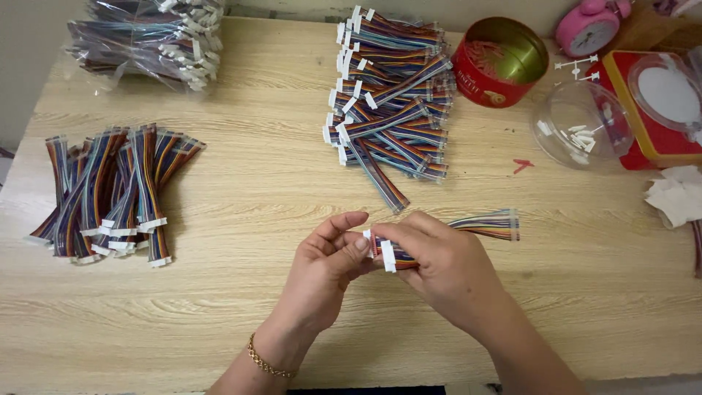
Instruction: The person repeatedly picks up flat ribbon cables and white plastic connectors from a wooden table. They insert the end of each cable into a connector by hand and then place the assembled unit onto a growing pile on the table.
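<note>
Two bare hands meet over the middle of the pale wood-grain tabletop (241, 292). The right hand (446, 267) is closed around a short rainbow-coloured ribbon cable with white plastic connectors (490, 223), whose free end sticks out to the right past the knuckles. The left hand (329, 267), with a gold chain bracelet (267, 363) on its wrist, has its thumb and fingers curled in and pinching the white connector end (386, 256) of that same cable. How many cables the hands hold I cannot tell; at least two white connectors show.

Three stocks of like cables lie on the tabletop: one fanned pile (110, 194) at the left, one taller heap (387, 102) at the top centre, and one clear plastic bag of cables (146, 40) at the top left corner. They are too many to count.

One round red tin (497, 66) stands open right of the heap. One clear plastic dome (581, 124) holding small white parts lies beside it, next to one red box with a clear lid (654, 110). One pink alarm clock (589, 29) sits behind them. One crumpled white tissue (676, 194) lies at the right edge.
</note>
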